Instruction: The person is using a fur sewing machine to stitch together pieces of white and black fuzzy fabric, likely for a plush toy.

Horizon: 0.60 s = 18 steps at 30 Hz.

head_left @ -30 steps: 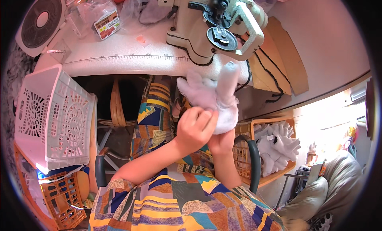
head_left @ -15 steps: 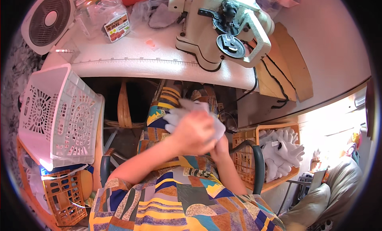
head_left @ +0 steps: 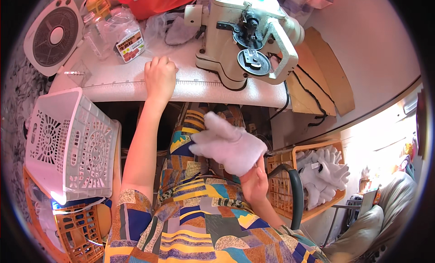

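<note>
My left hand [head_left: 160, 77] rests on the front part of the white worktable, fingers curled in and knuckles up. Whatever its fingertips hold, if anything, is hidden. Above my lap, my right hand [head_left: 254, 181] grips the lower right end of a pale, fluffy plush piece [head_left: 229, 145] with stubby limb-like lobes pointing up and left. The piece is slightly blurred. Beyond both hands stands a cream industrial sewing machine [head_left: 222, 50] with round metal discs [head_left: 254, 62]; neither hand touches it.
An orange basket [head_left: 281, 172] of similar white plush pieces [head_left: 324, 172] stands at right, beside a chair armrest [head_left: 295, 199]. A white perforated basket [head_left: 90, 150] is at left. A fan [head_left: 56, 35], a clear jar [head_left: 127, 41] and a red bag [head_left: 158, 2] are at the back.
My left hand has let go of the plush piece and moved up and left onto the table. The right hand keeps the piece, which now lies spread out. The view has shifted slightly.
</note>
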Motion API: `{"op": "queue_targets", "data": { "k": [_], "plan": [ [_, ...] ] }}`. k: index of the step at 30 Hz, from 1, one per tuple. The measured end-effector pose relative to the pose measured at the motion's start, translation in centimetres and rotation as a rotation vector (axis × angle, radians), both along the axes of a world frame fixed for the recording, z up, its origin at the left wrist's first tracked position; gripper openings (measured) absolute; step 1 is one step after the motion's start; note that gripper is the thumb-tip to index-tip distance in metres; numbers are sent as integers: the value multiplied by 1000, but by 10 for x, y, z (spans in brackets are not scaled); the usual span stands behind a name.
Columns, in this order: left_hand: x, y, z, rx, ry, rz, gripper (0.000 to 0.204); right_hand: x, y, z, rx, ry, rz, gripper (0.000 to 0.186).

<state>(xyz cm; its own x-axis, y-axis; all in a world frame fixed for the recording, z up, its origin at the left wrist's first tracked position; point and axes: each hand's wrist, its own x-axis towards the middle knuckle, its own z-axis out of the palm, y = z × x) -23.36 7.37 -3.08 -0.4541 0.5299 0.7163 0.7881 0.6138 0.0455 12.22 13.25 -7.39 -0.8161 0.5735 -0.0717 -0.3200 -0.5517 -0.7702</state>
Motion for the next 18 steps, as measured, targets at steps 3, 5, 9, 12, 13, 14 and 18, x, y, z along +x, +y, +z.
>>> {"op": "queue_targets", "data": {
  "k": [3,5,9,12,13,14,18],
  "plan": [
    [4,10,-4,172,63,-51,7,-5,2,-11,-107,26,63,73],
    [2,2,-10,222,-27,-42,6,-7,5,-38,-223,-73,246,69],
    [6,-6,-10,348,-105,-69,8,5,6,-41,-75,-467,375,45],
    [19,-14,7,521,70,-24,11,16,2,-22,184,-600,171,32],
    [36,-15,15,594,6,-59,11,18,-1,-14,390,-596,58,29],
    [64,-12,23,662,-71,-91,11,17,-3,-6,591,-602,-52,25],
    [172,-15,14,539,-266,-391,10,2,-4,8,765,-271,-138,29]
  ]
}}
